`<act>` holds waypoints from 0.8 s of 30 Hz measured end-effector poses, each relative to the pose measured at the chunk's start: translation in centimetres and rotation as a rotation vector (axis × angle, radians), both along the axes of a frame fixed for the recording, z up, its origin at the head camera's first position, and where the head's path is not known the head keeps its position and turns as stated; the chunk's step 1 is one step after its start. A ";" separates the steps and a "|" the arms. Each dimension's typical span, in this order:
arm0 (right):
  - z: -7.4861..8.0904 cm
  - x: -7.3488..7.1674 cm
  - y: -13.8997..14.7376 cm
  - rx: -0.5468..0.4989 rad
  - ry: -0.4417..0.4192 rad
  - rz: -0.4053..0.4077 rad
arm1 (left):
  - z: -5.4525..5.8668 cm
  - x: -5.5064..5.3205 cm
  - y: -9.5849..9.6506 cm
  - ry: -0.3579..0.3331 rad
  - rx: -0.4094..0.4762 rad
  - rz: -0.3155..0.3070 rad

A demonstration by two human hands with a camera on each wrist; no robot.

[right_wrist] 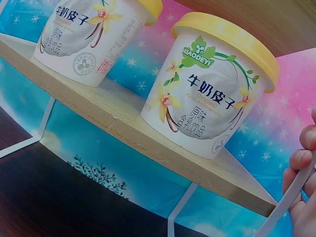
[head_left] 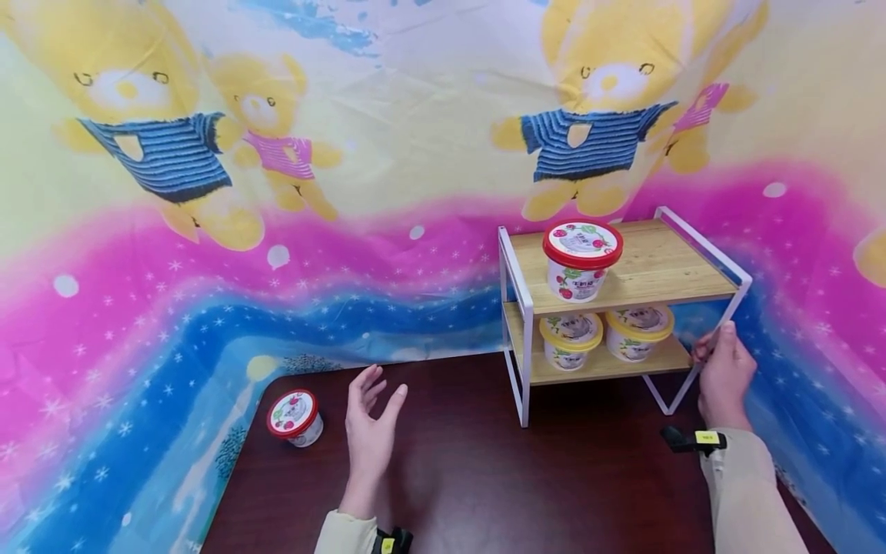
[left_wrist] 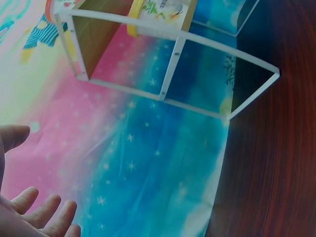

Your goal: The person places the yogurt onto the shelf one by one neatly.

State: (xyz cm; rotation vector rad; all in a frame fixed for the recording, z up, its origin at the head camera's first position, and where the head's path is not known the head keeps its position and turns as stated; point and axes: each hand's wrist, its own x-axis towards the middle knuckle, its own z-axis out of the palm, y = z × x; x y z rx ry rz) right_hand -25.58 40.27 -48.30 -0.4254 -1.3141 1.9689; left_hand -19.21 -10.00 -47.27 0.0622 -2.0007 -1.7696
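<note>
My right hand (head_left: 725, 377) grips the white metal frame at the right side of a two-tier wooden shelf (head_left: 657, 254); in the right wrist view its fingers (right_wrist: 301, 159) curl round the bar. On the top board stands a red-lidded tub (head_left: 581, 261). Two yellow-lidded tubs, one at left (head_left: 571, 342) and one at right (head_left: 638, 335), sit side by side on the lower board. My left hand (head_left: 372, 427) is raised over the table with thumb and fingers apart, holding nothing. To its left, another red-lidded tub (head_left: 296, 419) stands on the table.
The dark reddish-brown table (head_left: 471, 477) runs beneath the shelf and both arms. Behind and around it hangs a cloth backdrop (head_left: 415, 185) printed with bears, snowflakes and pink and blue bands. The shelf stands near the back right, close to this cloth.
</note>
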 end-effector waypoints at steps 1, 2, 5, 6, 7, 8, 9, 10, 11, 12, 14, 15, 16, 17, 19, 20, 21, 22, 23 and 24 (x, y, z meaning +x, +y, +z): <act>0.0 0.0 0.0 -0.002 -0.005 0.001 | 0.0 0.0 -0.2 -0.001 0.003 0.006; 0.0 0.0 0.1 -0.003 -0.011 0.004 | 0.0 0.1 -0.4 -0.003 0.004 0.012; 0.0 0.1 0.2 -0.010 -0.029 0.007 | 0.0 0.1 -0.9 -0.009 0.007 0.029; 0.0 0.1 0.2 -0.014 -0.034 0.008 | -0.1 0.0 -1.1 -0.011 0.009 0.033; 0.0 0.0 0.3 -0.007 -0.038 0.011 | -0.1 0.1 -1.3 -0.012 0.012 0.038; 0.0 0.0 0.3 -0.005 -0.040 0.012 | -0.1 0.1 -1.5 -0.015 0.014 0.043; 0.0 0.0 0.3 -0.006 -0.040 0.011 | -0.1 0.1 -1.7 -0.016 0.018 0.048; 0.0 0.0 0.3 -0.007 -0.038 0.013 | -0.2 0.1 -1.9 -0.019 0.022 0.053; 0.0 0.0 0.3 -0.005 -0.039 0.014 | -0.2 0.1 -2.1 -0.022 0.023 0.060; 0.0 0.0 0.2 -0.006 -0.039 0.015 | -0.2 0.1 -2.3 -0.025 0.028 0.066; 0.1 0.0 0.2 -0.008 -0.045 0.016 | -0.3 0.1 -2.7 -0.033 0.027 0.079; 0.1 0.0 0.1 -0.009 -0.049 0.016 | -0.3 0.1 -2.9 -0.036 0.025 0.085; 0.1 0.0 0.1 -0.007 -0.055 0.015 | -0.4 0.1 -3.1 -0.039 0.023 0.092; 0.1 0.1 0.0 -0.005 -0.061 0.014 | -0.4 0.1 -3.3 -0.041 0.020 0.100; 0.1 0.1 0.0 -0.002 -0.064 0.010 | -0.3 0.2 -3.7 -0.046 0.020 0.111; 0.1 0.1 0.0 -0.002 -0.063 0.008 | -0.3 0.2 -3.8 -0.050 0.019 0.115; 0.1 0.1 0.0 -0.010 -0.058 0.007 | -0.3 0.2 -4.0 -0.053 0.019 0.119; 0.1 0.1 0.0 -0.013 -0.053 0.006 | -0.3 0.2 -4.1 -0.058 0.019 0.122; 0.1 0.1 0.0 -0.015 -0.050 0.005 | -0.3 0.3 -4.2 -0.062 0.017 0.125; 0.1 0.1 0.1 -0.015 -0.048 0.005 | -0.3 0.3 -4.4 -0.064 0.016 0.127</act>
